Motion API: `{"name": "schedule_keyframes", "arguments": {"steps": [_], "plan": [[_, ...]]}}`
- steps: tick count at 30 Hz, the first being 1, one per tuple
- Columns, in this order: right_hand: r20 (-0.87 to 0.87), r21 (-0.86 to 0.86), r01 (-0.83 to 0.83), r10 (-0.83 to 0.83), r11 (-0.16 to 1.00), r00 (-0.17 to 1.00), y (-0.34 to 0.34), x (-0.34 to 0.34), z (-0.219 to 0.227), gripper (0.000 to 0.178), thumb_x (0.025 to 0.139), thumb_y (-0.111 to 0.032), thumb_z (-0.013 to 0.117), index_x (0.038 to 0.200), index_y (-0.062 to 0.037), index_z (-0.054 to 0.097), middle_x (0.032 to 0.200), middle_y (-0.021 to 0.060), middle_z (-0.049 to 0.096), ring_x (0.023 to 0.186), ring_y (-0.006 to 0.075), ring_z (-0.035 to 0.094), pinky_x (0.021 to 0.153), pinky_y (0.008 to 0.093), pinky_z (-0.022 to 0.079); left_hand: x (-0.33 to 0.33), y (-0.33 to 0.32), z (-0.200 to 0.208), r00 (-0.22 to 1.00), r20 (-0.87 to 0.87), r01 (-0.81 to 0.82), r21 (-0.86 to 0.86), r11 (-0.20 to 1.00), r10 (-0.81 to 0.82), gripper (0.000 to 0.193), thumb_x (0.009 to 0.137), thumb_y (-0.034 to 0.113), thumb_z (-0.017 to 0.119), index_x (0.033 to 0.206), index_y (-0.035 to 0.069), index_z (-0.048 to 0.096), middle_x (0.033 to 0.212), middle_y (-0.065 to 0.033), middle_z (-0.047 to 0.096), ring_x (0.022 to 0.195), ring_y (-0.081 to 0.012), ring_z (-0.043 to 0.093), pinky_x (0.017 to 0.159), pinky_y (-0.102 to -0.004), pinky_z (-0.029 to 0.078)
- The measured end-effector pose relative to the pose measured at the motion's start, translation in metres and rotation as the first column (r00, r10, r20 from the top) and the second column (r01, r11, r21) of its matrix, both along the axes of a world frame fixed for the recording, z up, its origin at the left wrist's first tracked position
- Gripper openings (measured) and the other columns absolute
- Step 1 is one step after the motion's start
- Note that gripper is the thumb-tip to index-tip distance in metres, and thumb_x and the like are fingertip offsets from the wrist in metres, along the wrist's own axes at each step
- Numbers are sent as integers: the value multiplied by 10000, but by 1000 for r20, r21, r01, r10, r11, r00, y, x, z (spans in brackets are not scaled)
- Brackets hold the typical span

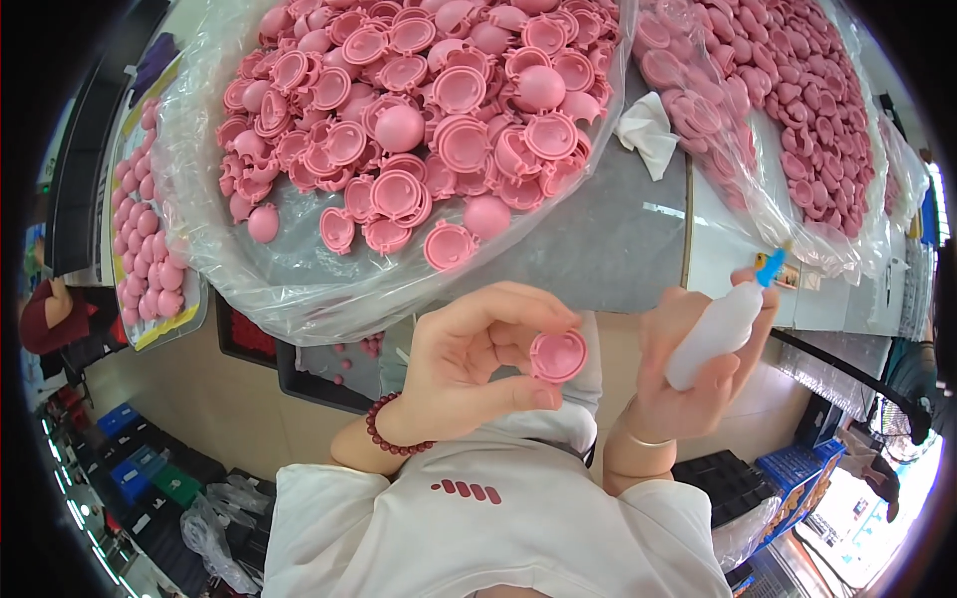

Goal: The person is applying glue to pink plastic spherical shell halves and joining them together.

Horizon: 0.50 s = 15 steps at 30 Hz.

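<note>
Between the thumb and fingers of my left hand (478, 354) is a small pink plastic cup (558, 356), its round hollow side turned up toward me. My right hand (666, 384) is wrapped round a white squeeze bottle (713, 334) with a blue nozzle (771, 267), tilted up and to the right. The nozzle is apart from the cup. Beyond my hands, a clear plastic bag (329, 317) lies spread on the grey table (588, 254), holding a heap of pink hollow half-shells (461, 145) and rounded pieces.
Another clear bag of pink pieces (807, 130) lies at the right. A crumpled white tissue (648, 135) sits between the bags. At the left, a tray (184, 327) bears pink balls (150, 264). Below the table edge are dark bins (309, 391). Another person's arm (60, 304) shows at far left.
</note>
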State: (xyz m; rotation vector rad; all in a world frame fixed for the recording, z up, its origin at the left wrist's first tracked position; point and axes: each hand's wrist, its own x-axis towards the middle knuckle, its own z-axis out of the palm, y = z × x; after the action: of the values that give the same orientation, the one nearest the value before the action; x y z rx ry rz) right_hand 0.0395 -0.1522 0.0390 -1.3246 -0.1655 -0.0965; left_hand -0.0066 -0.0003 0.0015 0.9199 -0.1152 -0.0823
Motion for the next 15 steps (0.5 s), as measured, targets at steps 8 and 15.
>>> {"name": "schedule_keyframes", "arguments": {"steps": [8, 15], "plan": [[520, -45, 67, -34, 997, 854, -15, 10, -1, 504, 718, -440, 583, 894, 16, 463, 602, 0, 344, 510, 119, 253, 434, 244, 209, 0, -4, 6, 998, -19, -58, 7, 998, 58, 465, 681, 16, 662, 1074, -59, 425, 1084, -268, 480, 938, -240, 546, 801, -330, 466], [662, -288, 110, 115, 951, 741, -7, 3, 1, 585, 699, -544, 547, 786, 31, 609, 567, -9, 491, 440, 98, 414, 348, 220, 243, -1, -2, 5, 996, 6, -90, 54, 994, 90, 416, 682, -5, 653, 1035, -66, 442, 1066, -288, 481, 978, -263, 528, 822, -338, 454]]}}
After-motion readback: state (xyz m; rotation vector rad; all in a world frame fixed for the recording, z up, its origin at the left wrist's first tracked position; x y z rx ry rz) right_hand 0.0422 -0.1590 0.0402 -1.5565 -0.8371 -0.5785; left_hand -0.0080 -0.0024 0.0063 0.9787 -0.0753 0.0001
